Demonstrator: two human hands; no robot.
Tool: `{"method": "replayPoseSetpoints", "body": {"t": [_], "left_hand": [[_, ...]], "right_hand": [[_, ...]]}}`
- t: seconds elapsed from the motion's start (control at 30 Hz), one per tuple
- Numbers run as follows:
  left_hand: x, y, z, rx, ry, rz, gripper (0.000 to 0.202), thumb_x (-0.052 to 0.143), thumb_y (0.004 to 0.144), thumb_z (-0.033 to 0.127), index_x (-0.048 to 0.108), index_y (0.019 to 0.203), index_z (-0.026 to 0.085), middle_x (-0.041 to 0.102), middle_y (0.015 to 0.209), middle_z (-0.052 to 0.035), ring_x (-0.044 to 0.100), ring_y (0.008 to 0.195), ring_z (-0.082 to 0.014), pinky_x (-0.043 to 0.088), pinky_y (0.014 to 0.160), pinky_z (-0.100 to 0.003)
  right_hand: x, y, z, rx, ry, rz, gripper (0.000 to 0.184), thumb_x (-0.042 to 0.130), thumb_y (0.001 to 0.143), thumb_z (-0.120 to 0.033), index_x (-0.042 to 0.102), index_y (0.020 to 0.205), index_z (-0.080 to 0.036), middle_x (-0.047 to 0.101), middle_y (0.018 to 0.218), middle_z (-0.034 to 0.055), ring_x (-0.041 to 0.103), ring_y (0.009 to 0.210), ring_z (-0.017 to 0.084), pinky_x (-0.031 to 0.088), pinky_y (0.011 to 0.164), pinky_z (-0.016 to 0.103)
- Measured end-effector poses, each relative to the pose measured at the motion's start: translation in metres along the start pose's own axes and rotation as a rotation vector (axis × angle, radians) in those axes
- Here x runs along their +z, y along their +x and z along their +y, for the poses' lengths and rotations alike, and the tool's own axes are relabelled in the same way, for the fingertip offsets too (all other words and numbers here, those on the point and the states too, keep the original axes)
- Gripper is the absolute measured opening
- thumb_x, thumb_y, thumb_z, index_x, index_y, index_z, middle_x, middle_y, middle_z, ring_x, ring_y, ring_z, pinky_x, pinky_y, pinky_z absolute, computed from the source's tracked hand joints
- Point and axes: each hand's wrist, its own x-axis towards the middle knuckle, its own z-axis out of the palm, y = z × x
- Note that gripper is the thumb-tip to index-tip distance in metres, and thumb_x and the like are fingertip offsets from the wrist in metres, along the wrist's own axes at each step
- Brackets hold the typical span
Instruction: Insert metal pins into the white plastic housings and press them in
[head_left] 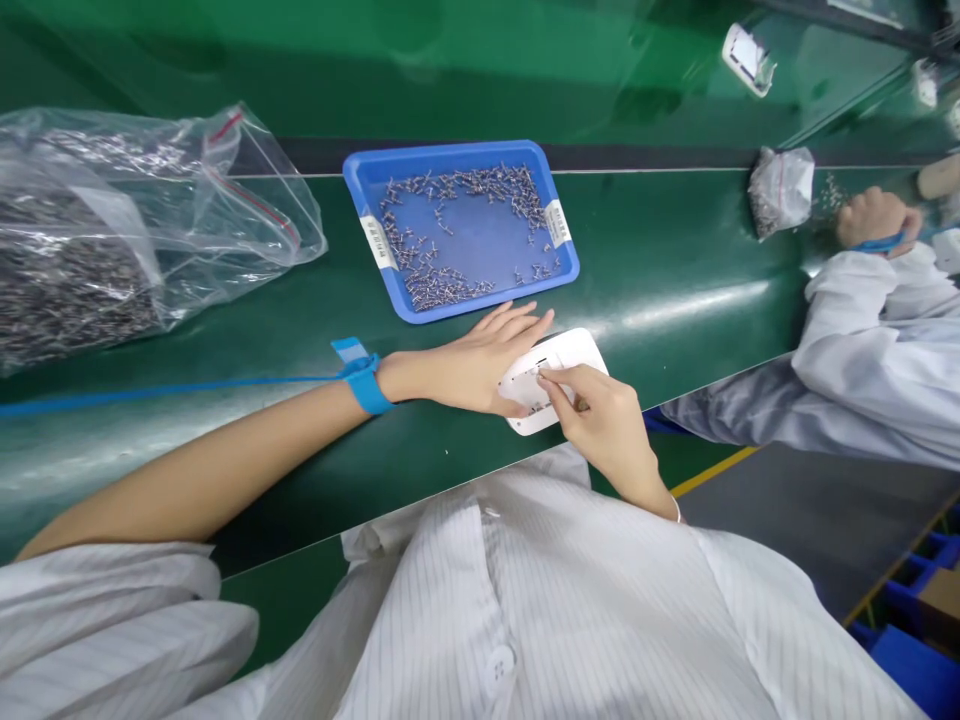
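A white rounded plastic casing [583, 349] lies on the green bench near its front edge, its open inner side facing up. My left hand [480, 365], with a blue wrist strap [365, 384], lies against the casing's left side. Its fingers are stretched out past the far edge, and the thumb rests on the near left part. Over the casing's inside, my right hand [604, 415] has thumb and forefinger pinched together. Whatever sits between those fingertips is too small to make out. Just beyond my left hand stands a blue tray [480, 235] of small silvery metal parts.
A clear zip bag [82, 250] full of small metal parts lies at the left. The strap's blue cord [187, 387] runs left. On the right, a co-worker's hand [874, 217] is near a smaller bag [781, 190]. Another white casing [748, 60] lies at the far right.
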Motion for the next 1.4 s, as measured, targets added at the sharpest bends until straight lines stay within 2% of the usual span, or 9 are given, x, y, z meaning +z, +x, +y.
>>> {"method": "replayPoseSetpoints", "body": {"t": [0.17,0.37,0.67,1.0,1.2,1.4], "left_hand": [[-0.003,-0.002,-0.001,0.035,-0.016,0.000,0.108,0.059,0.082,0.070,0.005,0.159,0.017,0.018,0.164,-0.0152,0.006,0.153,-0.0369,0.000,0.123,-0.056],[0.002,-0.003,-0.002,0.063,-0.006,0.029,0.104,0.059,0.085,0.066,0.006,0.159,0.017,0.022,0.163,-0.0153,0.010,0.153,-0.0359,0.000,0.123,-0.056],[-0.002,-0.003,0.003,0.049,0.037,0.009,0.103,0.061,0.085,0.061,0.005,0.158,0.014,0.023,0.162,-0.0166,0.012,0.153,-0.0348,0.002,0.123,-0.056],[0.002,-0.005,0.001,0.086,0.010,0.071,0.104,0.067,0.084,0.054,0.005,0.159,0.019,0.029,0.160,-0.0139,0.022,0.150,-0.0342,0.003,0.124,-0.056],[0.002,-0.004,0.000,0.098,0.003,0.078,0.102,0.067,0.084,0.056,0.008,0.159,0.019,0.033,0.159,-0.0127,0.025,0.149,-0.0335,0.003,0.124,-0.054],[-0.001,-0.005,0.003,0.090,0.007,0.046,0.098,0.064,0.087,0.054,0.005,0.159,0.022,0.030,0.161,-0.0098,0.022,0.150,-0.0327,0.000,0.124,-0.055]], "right_hand": [[0.003,0.003,-0.006,0.007,-0.169,-0.149,0.011,0.060,0.092,-0.025,0.069,0.087,-0.021,0.073,0.084,-0.0002,0.064,0.067,0.014,0.040,0.056,0.027],[0.016,0.007,-0.008,0.015,-0.236,-0.187,0.013,0.060,0.092,-0.026,0.066,0.082,-0.020,0.071,0.083,-0.0018,0.062,0.066,0.011,0.032,0.053,0.027],[0.023,0.002,-0.006,-0.065,-0.353,-0.060,0.022,0.052,0.098,-0.026,0.070,0.085,-0.021,0.070,0.076,-0.0017,0.061,0.064,0.011,0.027,0.051,0.028],[0.023,0.006,-0.007,-0.025,-0.334,-0.163,0.021,0.057,0.095,-0.031,0.064,0.079,-0.020,0.068,0.075,-0.0019,0.058,0.060,0.011,0.022,0.050,0.029],[0.027,0.002,-0.010,-0.067,-0.415,-0.106,0.027,0.049,0.098,-0.029,0.064,0.077,-0.019,0.066,0.069,0.0006,0.056,0.057,0.012,0.022,0.050,0.029],[0.032,-0.001,-0.012,-0.009,-0.464,-0.028,0.028,0.045,0.100,-0.032,0.064,0.082,-0.020,0.069,0.071,0.0019,0.057,0.053,0.014,0.021,0.048,0.029]]}}
